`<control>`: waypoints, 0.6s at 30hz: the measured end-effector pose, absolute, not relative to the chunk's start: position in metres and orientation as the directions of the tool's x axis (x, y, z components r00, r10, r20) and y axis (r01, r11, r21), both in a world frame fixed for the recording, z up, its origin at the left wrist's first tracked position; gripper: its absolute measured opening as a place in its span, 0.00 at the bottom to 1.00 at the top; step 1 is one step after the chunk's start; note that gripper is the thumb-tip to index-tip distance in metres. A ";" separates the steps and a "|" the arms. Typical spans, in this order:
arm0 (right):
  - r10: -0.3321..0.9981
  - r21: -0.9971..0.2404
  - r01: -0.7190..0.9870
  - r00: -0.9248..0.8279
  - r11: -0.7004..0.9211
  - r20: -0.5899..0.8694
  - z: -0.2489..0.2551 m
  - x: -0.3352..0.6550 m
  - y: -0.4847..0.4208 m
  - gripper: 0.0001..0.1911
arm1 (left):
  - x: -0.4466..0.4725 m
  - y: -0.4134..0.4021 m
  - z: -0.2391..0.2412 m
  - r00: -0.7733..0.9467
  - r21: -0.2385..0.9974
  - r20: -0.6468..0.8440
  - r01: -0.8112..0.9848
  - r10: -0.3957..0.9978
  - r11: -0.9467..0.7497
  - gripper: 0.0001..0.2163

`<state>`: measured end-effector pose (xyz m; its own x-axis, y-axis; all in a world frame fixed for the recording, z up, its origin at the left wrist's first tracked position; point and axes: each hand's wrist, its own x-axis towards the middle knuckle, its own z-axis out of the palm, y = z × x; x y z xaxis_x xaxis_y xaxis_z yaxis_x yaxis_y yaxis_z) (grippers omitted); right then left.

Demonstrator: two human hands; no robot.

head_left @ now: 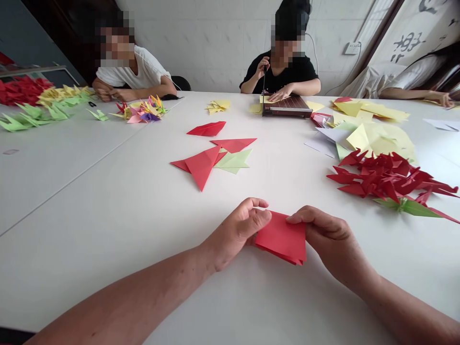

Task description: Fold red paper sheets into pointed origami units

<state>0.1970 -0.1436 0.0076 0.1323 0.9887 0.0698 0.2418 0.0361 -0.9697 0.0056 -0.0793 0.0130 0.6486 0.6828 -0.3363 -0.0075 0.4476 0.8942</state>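
Note:
A folded square of red paper (282,238) is held up between my two hands, its layers parting a little along the lower edge. My left hand (244,223) grips its left side, thumb on top. On the right side, my right hand (325,232) pinches the upper corner with the thumb over the front; its other fingers are partly hidden behind the paper. Beyond my hands lie folded red paper pieces (203,165) and a light green folded piece (235,160). Farther off is another red folded piece (207,129).
Red folded cranes (391,175) are heaped at the right, before loose yellow sheets (386,139). Across the white table (108,215), a person in black works at a paper cutter (287,106). Multicoloured folded pieces (143,110) lie before a person in white; more piles stand far left.

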 end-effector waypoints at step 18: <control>0.885 -0.906 0.076 -0.198 -0.416 -0.422 0.008 0.200 -0.142 0.17 | 0.009 -0.078 0.010 0.524 0.957 -0.271 0.059 0.807 0.283 0.12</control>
<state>0.2000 -0.1422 0.0079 -0.1979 0.8846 -0.4222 0.0756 -0.4157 -0.9064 0.0094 -0.0780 0.0098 0.5239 0.8074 -0.2714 0.0592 0.2833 0.9572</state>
